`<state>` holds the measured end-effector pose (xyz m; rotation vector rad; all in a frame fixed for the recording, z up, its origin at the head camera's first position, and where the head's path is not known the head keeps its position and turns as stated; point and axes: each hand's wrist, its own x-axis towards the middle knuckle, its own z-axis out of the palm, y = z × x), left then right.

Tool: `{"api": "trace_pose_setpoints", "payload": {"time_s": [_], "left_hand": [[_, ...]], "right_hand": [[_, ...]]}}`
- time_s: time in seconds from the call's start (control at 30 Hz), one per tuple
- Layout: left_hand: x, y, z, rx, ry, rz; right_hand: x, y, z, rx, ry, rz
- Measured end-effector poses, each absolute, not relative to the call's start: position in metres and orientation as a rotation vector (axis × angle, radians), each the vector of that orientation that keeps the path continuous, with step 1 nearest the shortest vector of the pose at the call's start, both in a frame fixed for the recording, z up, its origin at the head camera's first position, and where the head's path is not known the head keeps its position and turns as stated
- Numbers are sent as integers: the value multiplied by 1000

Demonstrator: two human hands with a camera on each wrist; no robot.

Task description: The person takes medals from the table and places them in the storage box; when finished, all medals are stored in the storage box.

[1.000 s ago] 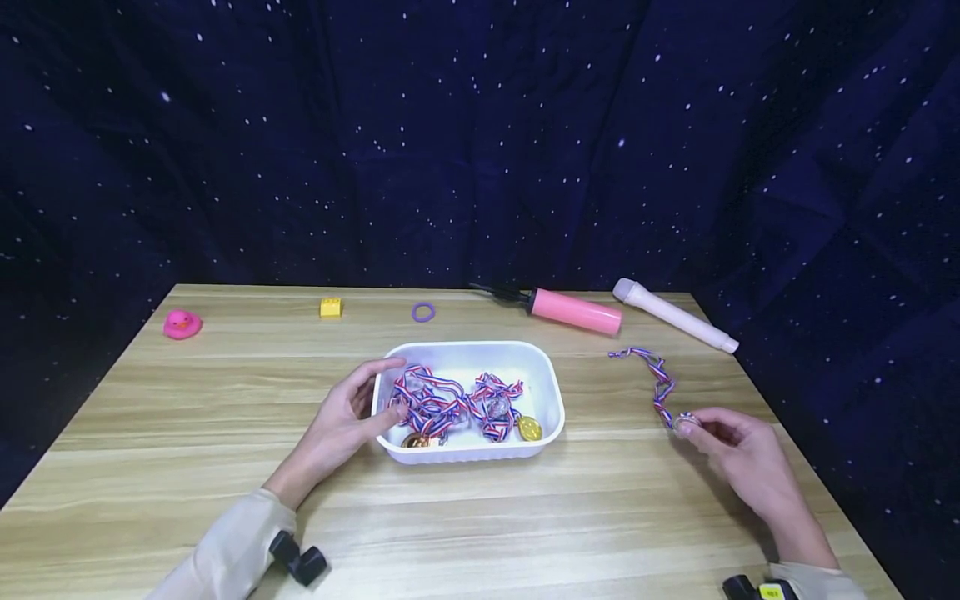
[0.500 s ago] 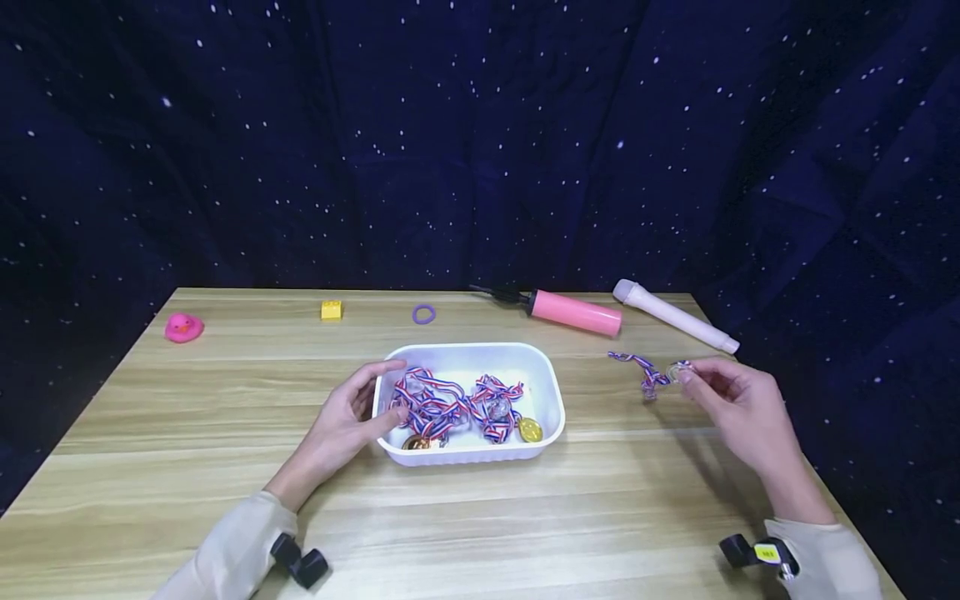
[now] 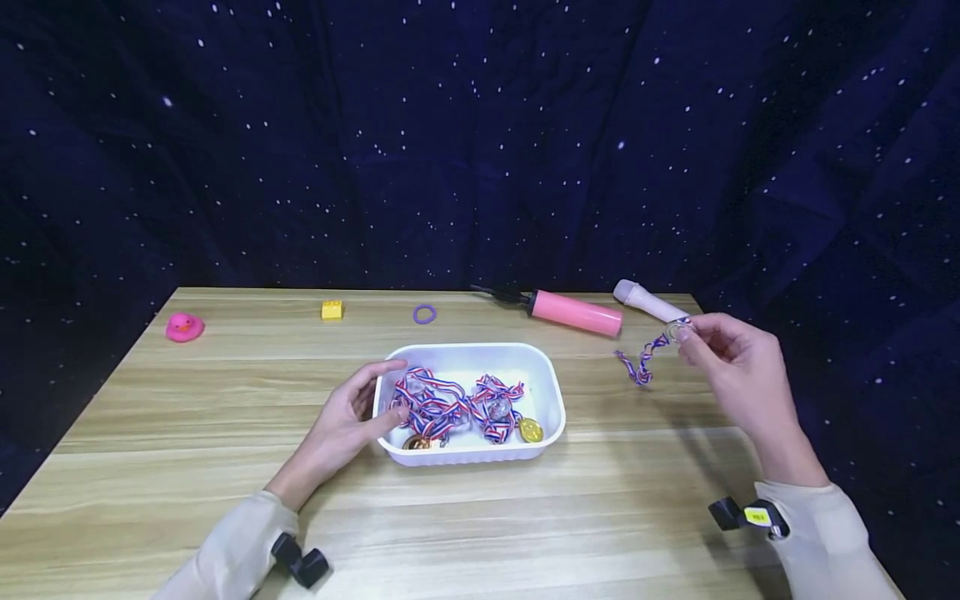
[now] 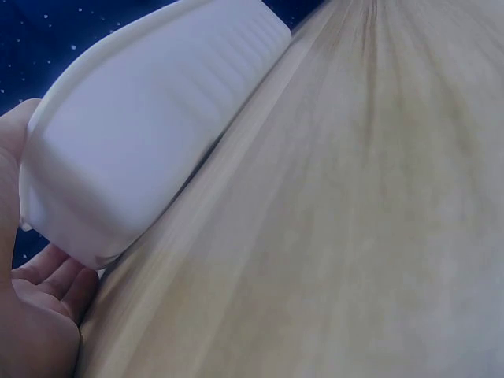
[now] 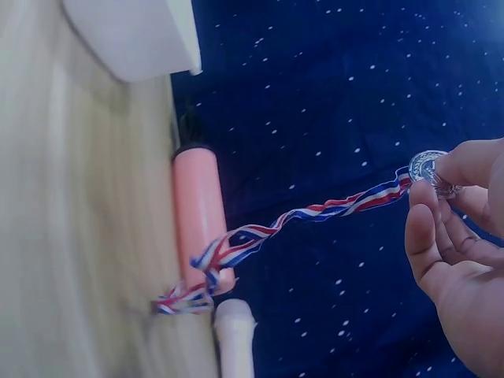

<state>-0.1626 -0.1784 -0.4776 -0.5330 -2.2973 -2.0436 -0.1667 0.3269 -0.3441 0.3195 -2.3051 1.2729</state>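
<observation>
My left hand (image 3: 337,425) grips the left end of a white plastic tub (image 3: 480,358), its thumb over the rim. Inside lie tangled red, white and blue ribbons (image 3: 435,408), a gold medal (image 3: 530,430) at the right and a bronze-coloured medal (image 3: 416,442) at the near left. Off to the tub's right, my right hand (image 3: 738,367) pinches a silver medal (image 5: 425,167) between thumb and fingers, raised over the table. From that medal a twisted striped ribbon (image 5: 315,213) hangs, its loose end down by the tabletop in the right wrist view.
Along the table's back edge are a pink rubber duck (image 3: 184,327), a yellow toy block (image 3: 332,311), a purple ring (image 3: 424,314), a pink hand pump (image 3: 576,312) and a pale toy microphone (image 3: 651,302). A dark starry cloth (image 3: 480,150) hangs behind.
My right hand has lifted the silver medal up and away toward the back, and its ribbon, earlier stretched along the table, now dangles. The left hand and tub have stayed put.
</observation>
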Motion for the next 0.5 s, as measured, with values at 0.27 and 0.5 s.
{"api": "trace_pose_setpoints", "payload": {"time_s": [0.27, 0.5], "left_hand": [[-162, -178, -477, -506, -2329, -1997], [-162, -179, -478, -506, -2332, -1995]], "right_hand": [[-175, 314, -323, 366, -2281, 1257], [-180, 300, -302, 416, -2227, 1272]]}}
